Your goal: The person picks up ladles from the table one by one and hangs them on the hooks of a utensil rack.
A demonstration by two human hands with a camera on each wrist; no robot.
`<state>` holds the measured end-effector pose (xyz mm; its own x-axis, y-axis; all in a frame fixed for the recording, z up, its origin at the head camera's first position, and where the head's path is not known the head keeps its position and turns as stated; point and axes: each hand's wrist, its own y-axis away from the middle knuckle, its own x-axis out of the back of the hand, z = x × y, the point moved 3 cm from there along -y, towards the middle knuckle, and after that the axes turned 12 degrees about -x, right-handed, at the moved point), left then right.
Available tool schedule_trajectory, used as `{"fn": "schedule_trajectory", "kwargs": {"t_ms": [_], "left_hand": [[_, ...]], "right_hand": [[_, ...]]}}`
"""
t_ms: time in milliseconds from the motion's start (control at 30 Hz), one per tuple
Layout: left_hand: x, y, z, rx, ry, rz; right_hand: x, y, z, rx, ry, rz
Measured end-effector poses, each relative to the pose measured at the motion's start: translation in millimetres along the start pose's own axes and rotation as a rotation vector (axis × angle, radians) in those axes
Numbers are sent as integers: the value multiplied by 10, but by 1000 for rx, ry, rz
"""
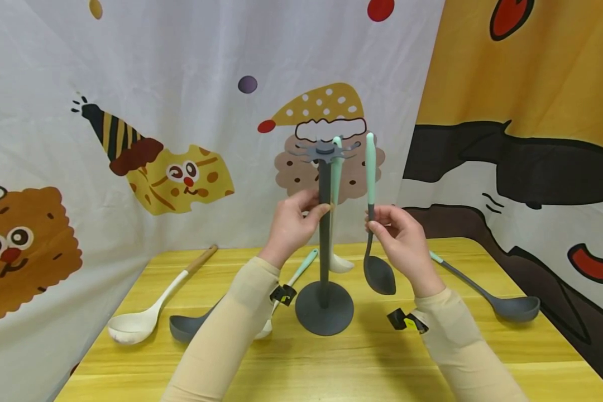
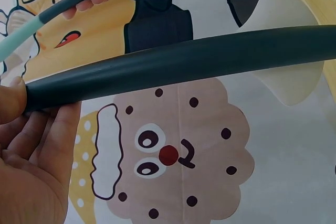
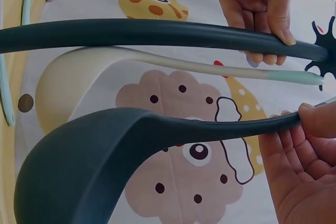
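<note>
Fingers and thumb of the right hand (image 1: 399, 237) are pinched on the dark neck of a mint-handled spoon (image 1: 379, 274), which is held upright, bowl down, to the right of a dark stand (image 1: 326, 321) and apart from it. The stand's post (image 1: 324, 245) is gripped between the thumb and fingers of the left hand (image 1: 293, 223), below the hooks (image 1: 325, 151). At the hooks a cream ladle (image 1: 340, 263) is hung, just right of the post. Left of the base, on the wooden table (image 1: 331, 368), a white spoon (image 1: 303, 268) and a grey ladle (image 1: 186, 328) are partly hidden by the left sleeve (image 1: 231, 335); farther left a white ladle (image 1: 135, 326) is laid. To the right, a mint-tipped ladle (image 1: 515, 308) is placed. Everything is backed by a cartoon-printed curtain (image 1: 181, 56).
</note>
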<state>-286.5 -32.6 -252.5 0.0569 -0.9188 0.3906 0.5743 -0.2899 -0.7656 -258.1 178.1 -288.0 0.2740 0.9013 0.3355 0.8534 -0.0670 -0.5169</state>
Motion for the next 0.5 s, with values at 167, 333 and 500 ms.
{"fn": "schedule_trajectory", "kwargs": {"t_ms": [167, 333, 500], "left_hand": [[0, -4, 1, -6, -5, -2], [2, -3, 3, -10, -16, -4], [3, -2, 0, -10, -24, -5]], "right_hand": [[-41, 8, -16, -7, -23, -22], [-66, 9, -18, -27, -31, -23], [-85, 15, -37, -34, -35, -26]]}}
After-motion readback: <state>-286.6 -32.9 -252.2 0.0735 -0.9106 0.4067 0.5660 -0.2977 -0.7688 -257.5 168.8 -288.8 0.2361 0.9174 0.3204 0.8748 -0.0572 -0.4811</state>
